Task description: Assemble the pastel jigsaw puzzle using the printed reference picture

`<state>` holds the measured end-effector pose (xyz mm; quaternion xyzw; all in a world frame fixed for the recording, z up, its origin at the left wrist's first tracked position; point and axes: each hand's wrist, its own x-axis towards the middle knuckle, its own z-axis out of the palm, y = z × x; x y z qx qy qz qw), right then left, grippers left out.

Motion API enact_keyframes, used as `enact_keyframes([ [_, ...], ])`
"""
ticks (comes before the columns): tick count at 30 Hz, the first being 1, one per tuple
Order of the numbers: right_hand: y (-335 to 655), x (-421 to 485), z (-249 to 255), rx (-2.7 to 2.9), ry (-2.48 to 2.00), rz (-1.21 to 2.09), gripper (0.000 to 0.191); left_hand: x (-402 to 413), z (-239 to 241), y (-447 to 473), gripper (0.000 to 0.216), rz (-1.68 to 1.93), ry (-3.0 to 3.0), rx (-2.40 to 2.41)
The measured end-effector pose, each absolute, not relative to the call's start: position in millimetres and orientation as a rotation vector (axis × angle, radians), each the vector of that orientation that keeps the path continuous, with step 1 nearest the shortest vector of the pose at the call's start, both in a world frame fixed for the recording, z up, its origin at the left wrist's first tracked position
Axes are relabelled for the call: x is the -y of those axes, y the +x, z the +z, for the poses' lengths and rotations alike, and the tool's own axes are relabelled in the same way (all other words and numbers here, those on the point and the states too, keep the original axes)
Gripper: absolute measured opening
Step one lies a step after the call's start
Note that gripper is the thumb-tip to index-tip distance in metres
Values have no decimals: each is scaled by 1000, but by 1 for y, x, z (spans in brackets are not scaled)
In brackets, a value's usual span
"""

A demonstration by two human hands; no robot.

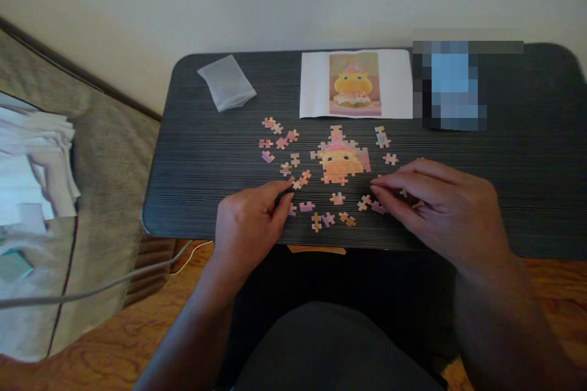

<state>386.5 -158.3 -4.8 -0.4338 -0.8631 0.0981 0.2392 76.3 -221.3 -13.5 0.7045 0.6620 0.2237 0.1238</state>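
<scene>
A partly joined jigsaw puzzle point(342, 159) lies mid-table, showing a yellow animal's face under a pink hat. My left hand point(252, 214) rests to its lower left, thumb and forefinger apart. The forefinger tip meets a small cluster of joined pieces point(301, 180). At the puzzle's lower right, my right hand point(440, 201) has thumb and forefinger pinched at a puzzle piece mostly hidden by the fingertips. Below that pinch lie a purple piece point(378, 208) and a pale piece point(364, 203). A lone pink piece point(337, 198) sits under the puzzle; more pieces are partly covered by the right hand.
Behind the puzzle is a white sheet point(316, 85) with a printed picture. A clear plastic bag point(227, 84) lies at the table's back left, and a blurred-out blue object point(454, 85) at back right. Several loose pieces point(282, 143) surround the puzzle. Papers point(36, 165) cover a surface at left.
</scene>
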Motion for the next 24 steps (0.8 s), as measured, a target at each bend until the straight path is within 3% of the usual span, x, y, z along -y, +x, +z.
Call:
enact_keyframes([
  [3,396,154,-13,2194,-1156,203,9,210,-8,70,29,643,1955,-1953],
  [15,401,161,-32,2031,-1108,133,23,189,-8,98,8,504,1990,-1964],
  [24,400,162,-30,2062,-1080,162,25,188,-12,100,8,466,2046,-1944],
])
